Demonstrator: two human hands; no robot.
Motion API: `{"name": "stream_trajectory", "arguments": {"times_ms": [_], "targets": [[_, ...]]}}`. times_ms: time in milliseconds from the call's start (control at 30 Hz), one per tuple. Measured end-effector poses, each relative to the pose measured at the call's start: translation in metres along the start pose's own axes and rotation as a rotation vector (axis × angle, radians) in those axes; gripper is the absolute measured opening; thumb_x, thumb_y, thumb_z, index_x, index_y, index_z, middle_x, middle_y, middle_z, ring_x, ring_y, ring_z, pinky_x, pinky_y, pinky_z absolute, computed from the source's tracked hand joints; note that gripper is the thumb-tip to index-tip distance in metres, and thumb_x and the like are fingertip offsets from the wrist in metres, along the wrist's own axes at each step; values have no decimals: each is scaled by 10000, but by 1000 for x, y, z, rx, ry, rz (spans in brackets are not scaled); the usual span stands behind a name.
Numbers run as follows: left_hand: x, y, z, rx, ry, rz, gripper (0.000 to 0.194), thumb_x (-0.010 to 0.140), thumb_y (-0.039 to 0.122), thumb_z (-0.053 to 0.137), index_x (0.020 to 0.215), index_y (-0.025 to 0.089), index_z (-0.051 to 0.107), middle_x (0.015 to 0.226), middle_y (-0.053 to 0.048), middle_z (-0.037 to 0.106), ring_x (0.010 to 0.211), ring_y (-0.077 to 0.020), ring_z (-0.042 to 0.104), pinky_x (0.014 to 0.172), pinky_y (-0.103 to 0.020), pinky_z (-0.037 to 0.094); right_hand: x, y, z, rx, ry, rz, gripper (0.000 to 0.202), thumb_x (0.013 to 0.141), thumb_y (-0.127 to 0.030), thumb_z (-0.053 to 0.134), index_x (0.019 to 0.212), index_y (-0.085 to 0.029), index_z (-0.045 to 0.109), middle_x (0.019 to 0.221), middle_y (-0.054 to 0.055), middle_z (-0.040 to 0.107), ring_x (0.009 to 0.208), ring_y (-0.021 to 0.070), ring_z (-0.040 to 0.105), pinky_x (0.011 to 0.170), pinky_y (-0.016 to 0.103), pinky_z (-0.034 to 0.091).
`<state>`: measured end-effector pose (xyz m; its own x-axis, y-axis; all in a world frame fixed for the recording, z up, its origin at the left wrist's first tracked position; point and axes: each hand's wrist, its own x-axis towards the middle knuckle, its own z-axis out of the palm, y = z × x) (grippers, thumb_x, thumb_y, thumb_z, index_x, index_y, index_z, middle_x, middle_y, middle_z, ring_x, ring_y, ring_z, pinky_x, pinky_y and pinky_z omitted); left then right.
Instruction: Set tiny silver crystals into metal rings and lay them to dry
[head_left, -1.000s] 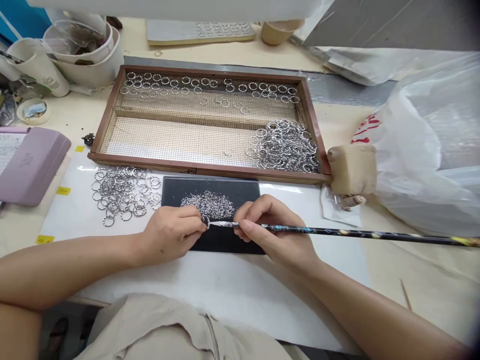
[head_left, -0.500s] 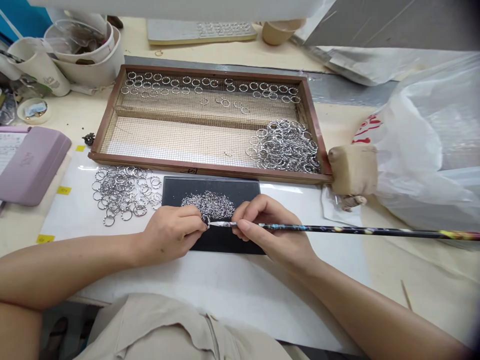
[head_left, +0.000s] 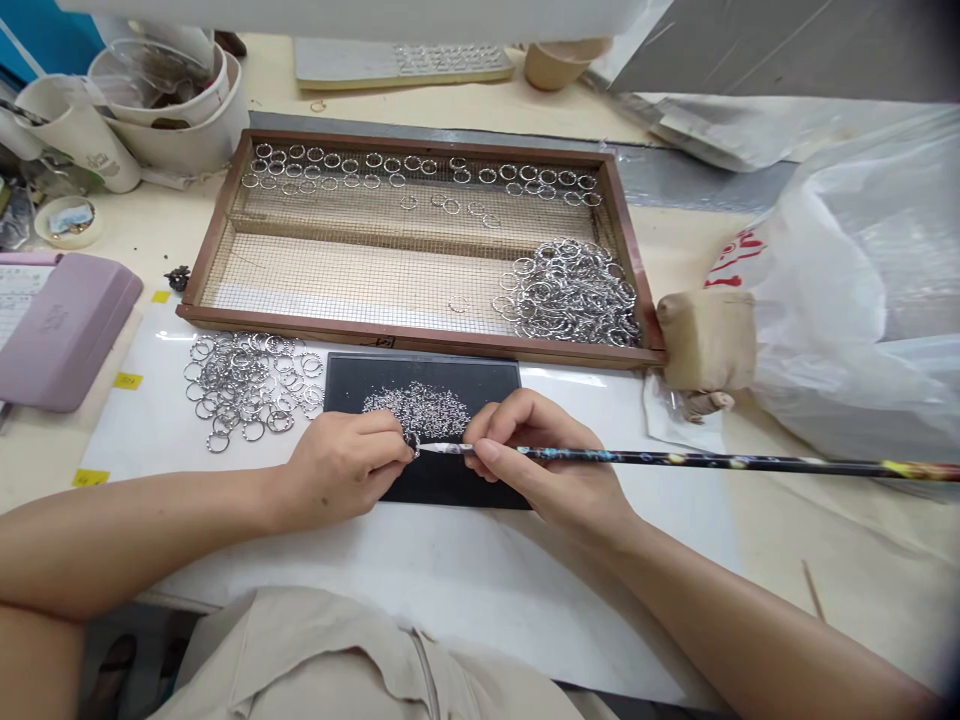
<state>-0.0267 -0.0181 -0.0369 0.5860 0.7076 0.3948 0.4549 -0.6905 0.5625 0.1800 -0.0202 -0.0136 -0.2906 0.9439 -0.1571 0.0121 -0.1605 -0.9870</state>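
My left hand (head_left: 341, 468) pinches a small metal ring (head_left: 412, 442) over a black tray (head_left: 450, 385). A heap of tiny silvery stones (head_left: 417, 407) lies on that tray. My right hand (head_left: 544, 462) grips a long dark patterned stick (head_left: 712, 462), whose pale tip (head_left: 439, 449) touches the ring. The stick's tail runs off to the right edge. A loose pile of metal rings (head_left: 247, 385) lies on the white sheet left of the tray.
A wooden mesh-bottomed frame (head_left: 420, 340) lies behind the tray, with rows of rings (head_left: 420, 175) at the back and a heap of rings (head_left: 570, 290) at its right. A tan block (head_left: 709, 340), a plastic bag (head_left: 862, 290), a lilac case (head_left: 64, 330) and cups (head_left: 165, 100) surround it.
The stick's far end has risen slightly; its tip stays at the ring. Both hands have hardly moved.
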Motion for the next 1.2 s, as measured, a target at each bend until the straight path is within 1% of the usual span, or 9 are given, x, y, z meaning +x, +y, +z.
{"name": "stream_trajectory", "arguments": {"times_ms": [200, 500, 700, 900, 1033, 1100, 1200], "targets": [[1, -1, 0, -6, 1, 2, 171, 850, 108, 499, 694, 143, 561, 648, 2, 593, 589, -84, 532, 484, -186, 394, 0, -1, 0, -16, -3, 1, 198, 803, -296, 611, 684, -218, 474, 693, -8, 577, 601, 116, 529, 486, 257, 363], [2, 0, 0, -4, 1, 3, 167, 843, 103, 507, 694, 138, 574, 648, -4, 600, 587, -87, 544, 479, -185, 404, 1, 0, 0, -30, -7, -11, 179, 809, -255, 598, 689, -218, 469, 690, -13, 570, 606, 112, 532, 496, 258, 371], [1, -1, 0, -9, -2, 0, 151, 842, 104, 512, 711, 140, 579, 657, -6, 608, 594, -91, 560, 487, -186, 416, 1, 0, 0, -36, -11, -14, 181, 808, -260, 598, 689, -222, 467, 689, -12, 570, 606, 116, 523, 493, 261, 359], [1, -1, 0, -13, 9, 1, 138, 833, 99, 530, 707, 134, 577, 649, -8, 607, 587, -96, 560, 488, -191, 412, 0, 1, 0, 3, -22, -30, 174, 812, -241, 602, 703, -220, 468, 693, -19, 562, 607, 108, 516, 495, 253, 353], [1, 0, 0, -11, 8, 3, 152, 836, 102, 528, 695, 131, 577, 639, -9, 606, 582, -93, 559, 490, -186, 414, 1, 3, -2, 28, -42, -72, 163, 822, -236, 596, 717, -222, 472, 692, -17, 553, 605, 112, 509, 493, 255, 360], [2, 1, -1, -3, 9, 3, 173, 841, 102, 519, 681, 133, 578, 635, -7, 604, 577, -88, 555, 490, -180, 414, 2, 3, -6, 8, -47, -124, 136, 830, -219, 584, 735, -227, 487, 708, -10, 556, 613, 119, 511, 504, 264, 381], [3, 2, -2, 26, 8, -8, 217, 848, 110, 503, 647, 139, 577, 635, -5, 597, 546, -75, 531, 464, -175, 388, 3, 1, -14, -91, 21, -209, 66, 827, -185, 582, 814, -245, 556, 803, 9, 560, 687, 135, 540, 564, 290, 432]]}}
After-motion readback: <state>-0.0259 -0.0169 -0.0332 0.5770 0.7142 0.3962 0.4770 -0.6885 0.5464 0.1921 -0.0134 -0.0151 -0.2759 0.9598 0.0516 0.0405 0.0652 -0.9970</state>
